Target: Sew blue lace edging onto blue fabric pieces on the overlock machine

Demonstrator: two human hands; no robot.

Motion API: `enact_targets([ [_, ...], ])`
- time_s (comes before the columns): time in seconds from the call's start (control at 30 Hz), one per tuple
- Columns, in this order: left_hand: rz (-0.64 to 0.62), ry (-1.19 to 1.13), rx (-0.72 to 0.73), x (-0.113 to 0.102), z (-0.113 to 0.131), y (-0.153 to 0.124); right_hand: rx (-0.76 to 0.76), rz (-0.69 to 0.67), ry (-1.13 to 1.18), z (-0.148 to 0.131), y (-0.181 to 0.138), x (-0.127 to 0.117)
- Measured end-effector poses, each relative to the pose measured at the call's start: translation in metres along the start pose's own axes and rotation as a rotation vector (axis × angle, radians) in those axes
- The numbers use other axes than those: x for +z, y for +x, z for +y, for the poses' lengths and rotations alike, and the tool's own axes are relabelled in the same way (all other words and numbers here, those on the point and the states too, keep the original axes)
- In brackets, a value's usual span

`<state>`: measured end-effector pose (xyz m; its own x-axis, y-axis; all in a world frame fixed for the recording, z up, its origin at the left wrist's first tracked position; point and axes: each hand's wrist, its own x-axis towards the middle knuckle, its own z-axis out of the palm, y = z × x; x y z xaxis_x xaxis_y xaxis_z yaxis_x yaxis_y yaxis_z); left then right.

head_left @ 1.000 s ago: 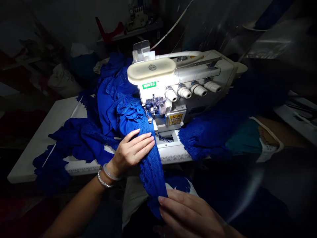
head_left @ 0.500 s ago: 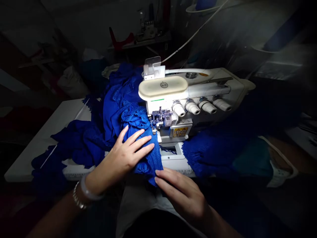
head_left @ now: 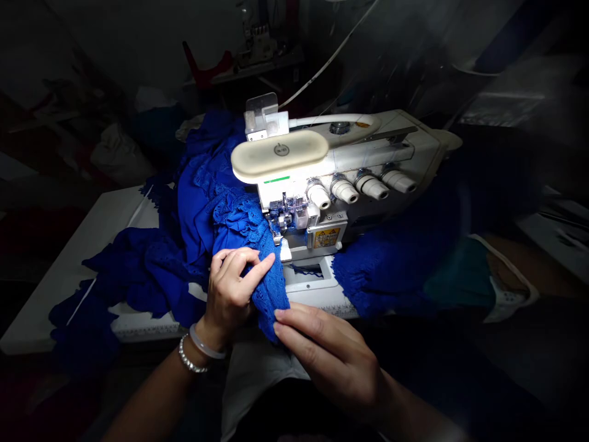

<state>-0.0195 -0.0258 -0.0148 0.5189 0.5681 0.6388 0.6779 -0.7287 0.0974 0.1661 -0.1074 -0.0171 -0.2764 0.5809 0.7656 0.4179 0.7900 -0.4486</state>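
Note:
Blue lace fabric (head_left: 271,294) lies under the presser foot (head_left: 277,236) of a white overlock sewing machine (head_left: 280,153) and hangs over the table's front edge. My left hand (head_left: 230,291), wearing a bangle and a beaded bracelet, is closed on the fabric just in front of the foot, its fingers curled and thumb side towards the lace strip. Lower and to the right, my right hand (head_left: 331,347) pinches the strip's near edge between thumb and fingers. The machine's lamp lights this spot. My left fingertips are partly hidden in the cloth.
More bunched blue cloth (head_left: 138,264) spreads over the white table (head_left: 37,307) on the left. At right lie dark blue lace cloth (head_left: 368,276) and a teal piece (head_left: 460,282) with a pale band. Another sewing machine (head_left: 260,46) stands in the dim background.
My left hand, spread flat on the fabric before, has drawn nearer and curled its fingers around the cloth. My right hand keeps its pinch. The whole view has shifted slightly.

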Motion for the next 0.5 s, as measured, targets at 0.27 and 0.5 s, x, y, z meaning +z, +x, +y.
enact_targets([
  [0.27,-0.132,-0.182,0.233,-0.016,-0.018,0.012,-0.016,-0.034,0.024,0.001,0.003,-0.013],
  [0.5,-0.032,-0.067,0.135,0.000,-0.012,0.018,-0.140,0.032,-0.030,-0.003,0.020,-0.002],
])
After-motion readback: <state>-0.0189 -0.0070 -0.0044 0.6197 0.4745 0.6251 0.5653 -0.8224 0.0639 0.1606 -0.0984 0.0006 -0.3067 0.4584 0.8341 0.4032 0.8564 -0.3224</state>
